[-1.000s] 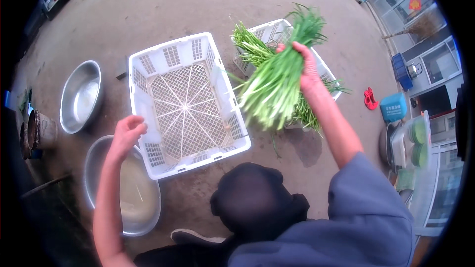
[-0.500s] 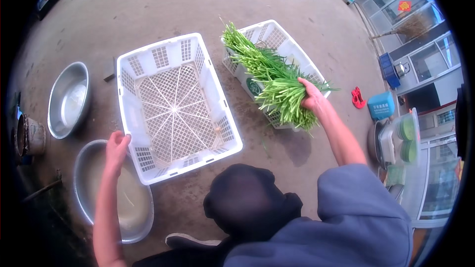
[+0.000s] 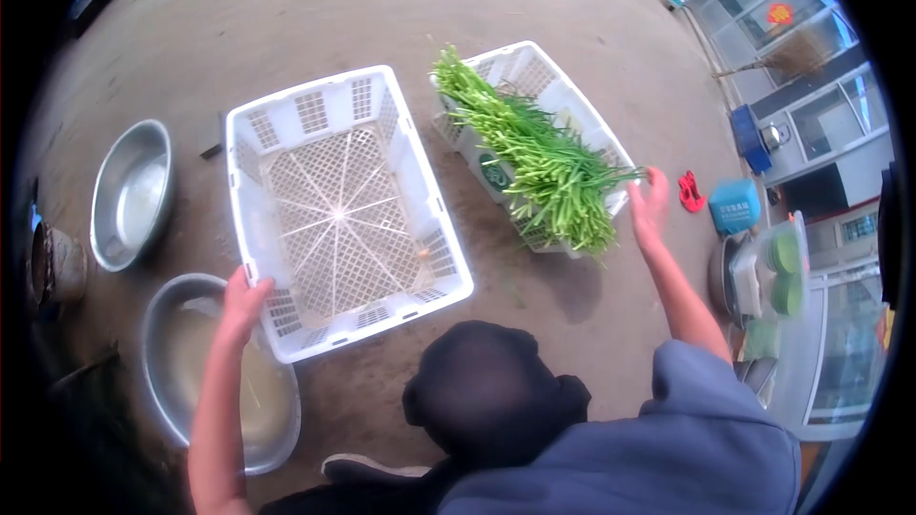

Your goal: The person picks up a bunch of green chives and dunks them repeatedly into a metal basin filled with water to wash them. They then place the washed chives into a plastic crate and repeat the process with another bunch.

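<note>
On the left, an empty white plastic crate (image 3: 339,200) with a lattice floor is tilted toward me. My left hand (image 3: 248,298) is closed over its near left rim. Right of it stands a second white crate (image 3: 593,111), with bunches of long green stalks (image 3: 549,157), which look like garlic chives or scapes, laid along its near side. At this crate's right corner is my right hand (image 3: 651,208), thumb and fingers apart, close to the thin green tips that stick out over the rim. Whether it touches the rim is hard to make out.
Below the empty crate sits a metal basin (image 3: 181,362) of cloudy water. Another metal basin (image 3: 134,195) leans farther left, near a rusty bucket (image 3: 65,262). On the right are red shoes (image 3: 691,191), a blue bag (image 3: 734,206) and a rack of bowls (image 3: 784,267).
My right hand has come off the green stalks and shifted right to the crate's corner. My left hand has moved slightly and now wraps the empty crate's rim more fully.
</note>
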Demonstrator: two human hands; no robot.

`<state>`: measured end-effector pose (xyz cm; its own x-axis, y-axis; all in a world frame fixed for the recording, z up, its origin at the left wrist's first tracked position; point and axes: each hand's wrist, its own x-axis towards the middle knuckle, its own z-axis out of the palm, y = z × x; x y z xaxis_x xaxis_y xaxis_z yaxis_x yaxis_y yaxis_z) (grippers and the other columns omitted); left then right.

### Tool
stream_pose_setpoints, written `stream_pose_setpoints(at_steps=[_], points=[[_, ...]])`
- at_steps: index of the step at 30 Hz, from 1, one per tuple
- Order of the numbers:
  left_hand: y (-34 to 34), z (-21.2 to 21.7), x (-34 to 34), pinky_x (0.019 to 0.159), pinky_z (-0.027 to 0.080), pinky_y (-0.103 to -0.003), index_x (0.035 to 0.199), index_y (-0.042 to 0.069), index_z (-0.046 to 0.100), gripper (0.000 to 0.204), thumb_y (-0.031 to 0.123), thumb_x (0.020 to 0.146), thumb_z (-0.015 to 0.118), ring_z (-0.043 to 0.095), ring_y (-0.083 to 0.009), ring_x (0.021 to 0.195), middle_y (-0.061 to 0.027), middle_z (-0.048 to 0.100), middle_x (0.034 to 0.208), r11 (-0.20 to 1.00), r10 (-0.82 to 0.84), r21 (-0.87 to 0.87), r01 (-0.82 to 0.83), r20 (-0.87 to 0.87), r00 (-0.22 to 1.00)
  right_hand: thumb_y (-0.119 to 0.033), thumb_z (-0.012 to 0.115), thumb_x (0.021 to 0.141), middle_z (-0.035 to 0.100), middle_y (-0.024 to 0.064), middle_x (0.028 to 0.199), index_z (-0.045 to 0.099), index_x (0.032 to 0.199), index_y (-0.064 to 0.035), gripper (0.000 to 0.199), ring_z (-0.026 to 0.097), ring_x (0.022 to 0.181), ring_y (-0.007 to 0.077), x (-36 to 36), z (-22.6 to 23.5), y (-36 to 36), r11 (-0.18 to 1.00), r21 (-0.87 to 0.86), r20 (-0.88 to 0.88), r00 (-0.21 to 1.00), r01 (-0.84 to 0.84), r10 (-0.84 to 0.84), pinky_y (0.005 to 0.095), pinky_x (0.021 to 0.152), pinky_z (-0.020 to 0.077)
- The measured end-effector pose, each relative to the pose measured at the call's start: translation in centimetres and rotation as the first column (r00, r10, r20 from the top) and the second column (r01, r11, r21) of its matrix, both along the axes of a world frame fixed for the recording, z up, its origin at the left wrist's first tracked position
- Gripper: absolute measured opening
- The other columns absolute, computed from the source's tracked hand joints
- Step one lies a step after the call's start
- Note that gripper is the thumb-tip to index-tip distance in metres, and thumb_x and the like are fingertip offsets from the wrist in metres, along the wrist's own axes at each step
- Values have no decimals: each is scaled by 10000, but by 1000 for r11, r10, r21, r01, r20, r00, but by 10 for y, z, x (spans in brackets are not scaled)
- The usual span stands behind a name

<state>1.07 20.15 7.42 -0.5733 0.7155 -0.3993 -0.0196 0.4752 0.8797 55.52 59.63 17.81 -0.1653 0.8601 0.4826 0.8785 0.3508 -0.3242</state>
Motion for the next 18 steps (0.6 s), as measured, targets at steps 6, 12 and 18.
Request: stream_pose_setpoints(at_steps=[6,12,18], points=[[0,-2,0,697,496,-313,1045,-31,586,307,97,768,561,603,-159,739,-93,642,840,999,25,-46,-27,-46,999,-466,629,860,498,167,1284,368,1365,41,762,498,1178,295,49,-35,-12,370,-929,-333,405,14,-852,439,972,435],[5,3,5,745,503,-322,1094,-26,570,350,95,766,567,626,-181,825,-114,653,927,999,7,-39,-9,-63,998,-479,553,903,595,173,1178,459,1286,34,647,613,1025,290,47,-82,15,298,-826,-523,451,-479,-723,447,867,528],[4,11,10,760,511,-335,1135,-21,550,386,58,757,551,631,-194,849,-122,653,966,998,33,-51,-34,-12,999,-355,453,955,644,173,1111,571,1182,4,441,636,994,303,20,-85,16,118,-728,-462,357,-675,-812,477,902,515]])
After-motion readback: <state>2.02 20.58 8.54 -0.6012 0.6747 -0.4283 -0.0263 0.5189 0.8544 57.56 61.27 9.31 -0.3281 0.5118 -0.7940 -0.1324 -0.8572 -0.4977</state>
